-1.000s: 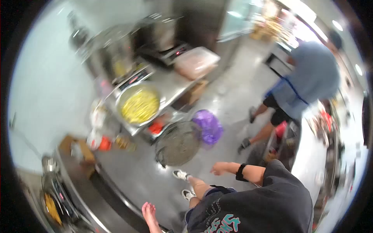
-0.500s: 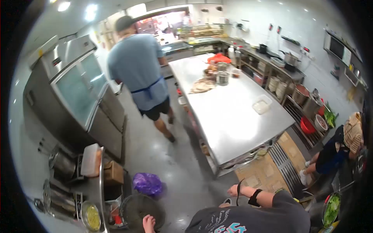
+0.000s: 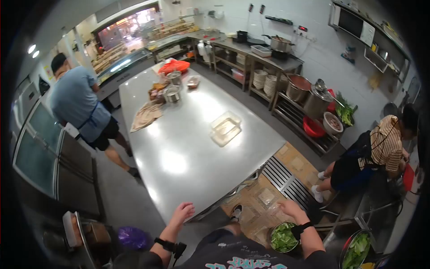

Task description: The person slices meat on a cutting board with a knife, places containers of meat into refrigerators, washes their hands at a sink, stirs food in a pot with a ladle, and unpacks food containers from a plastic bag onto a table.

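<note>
My left hand [image 3: 182, 212] is raised at the near corner of the steel table [image 3: 179, 179], its fingers a little apart and nothing in it. My right hand [image 3: 290, 209] hangs above a round container of chopped green leaves [image 3: 284, 236], not visibly touching it; its fingers look curled, and whether they hold anything is too small to tell. On the table lie a clear plastic tray [image 3: 225, 128], a beige cloth [image 3: 147, 116], metal pots [image 3: 172, 93] and a red bag [image 3: 174, 66].
A person in a blue shirt [image 3: 80, 96] stands left of the table by a fridge [image 3: 42, 148]. Another person in a striped top [image 3: 386, 141] bends at the right counter. Low racks [image 3: 302, 119] hold pots; a purple bag [image 3: 132, 237] lies on the floor.
The view has turned right, towards the table and the right counter. My left hand has come up to the table's near corner, and the leaf container below my right hand now shows. The blue-shirted person appears farther left.
</note>
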{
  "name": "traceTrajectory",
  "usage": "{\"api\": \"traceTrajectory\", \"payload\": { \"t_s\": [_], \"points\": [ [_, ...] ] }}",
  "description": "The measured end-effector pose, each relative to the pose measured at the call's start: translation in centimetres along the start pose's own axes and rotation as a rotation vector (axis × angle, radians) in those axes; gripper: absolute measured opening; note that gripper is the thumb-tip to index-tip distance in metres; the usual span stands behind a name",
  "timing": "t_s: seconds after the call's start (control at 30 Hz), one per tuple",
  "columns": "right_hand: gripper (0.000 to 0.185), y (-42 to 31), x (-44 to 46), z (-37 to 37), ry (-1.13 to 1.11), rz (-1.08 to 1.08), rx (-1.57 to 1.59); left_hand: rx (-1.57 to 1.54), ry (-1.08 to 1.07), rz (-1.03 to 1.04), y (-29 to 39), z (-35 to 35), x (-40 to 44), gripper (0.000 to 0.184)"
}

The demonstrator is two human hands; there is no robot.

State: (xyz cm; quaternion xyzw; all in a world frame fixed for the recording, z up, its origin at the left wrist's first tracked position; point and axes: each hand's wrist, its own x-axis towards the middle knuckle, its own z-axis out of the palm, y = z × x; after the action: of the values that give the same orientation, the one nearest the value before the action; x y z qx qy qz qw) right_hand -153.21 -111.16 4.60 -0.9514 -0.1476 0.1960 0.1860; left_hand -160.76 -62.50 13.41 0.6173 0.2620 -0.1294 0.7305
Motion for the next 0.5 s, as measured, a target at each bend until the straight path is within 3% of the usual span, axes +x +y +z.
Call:
{"api": "traceTrajectory", "payload": {
  "t_s": [0.1,0.17,0.23,0.3,0.4,0.5],
  "points": [
    [0.024,6.0,-1.4,-4.7,0.156,0.145,0.056,0.029,-0.161,0.041,3.4,8.5,7.5,0.033],
    [0.022,12.5,-3.5,-4.3,0.129,0.323,-0.095,0.061,-0.255,0.081,7.0,15.0,14.9,0.033],
    [0.023,22.1,-7.2,0.2,-0.055,0.518,-0.208,0.111,-0.298,0.051,8.1,22.1,20.0,0.033],
    [0.033,21.9,-10.6,-3.0,-0.083,0.477,0.094,0.112,-0.453,0.051,10.7,29.5,22.9,0.031],
    [0.035,24.7,-12.9,-4.7,-0.164,0.672,0.214,0.106,-0.771,0.034,12.3,39.7,28.0,0.033],
    [0.032,34.8,-12.5,-3.8,-0.321,0.622,0.316,0.173,-0.836,0.021,15.3,48.1,31.4,0.03]
  ]
}}
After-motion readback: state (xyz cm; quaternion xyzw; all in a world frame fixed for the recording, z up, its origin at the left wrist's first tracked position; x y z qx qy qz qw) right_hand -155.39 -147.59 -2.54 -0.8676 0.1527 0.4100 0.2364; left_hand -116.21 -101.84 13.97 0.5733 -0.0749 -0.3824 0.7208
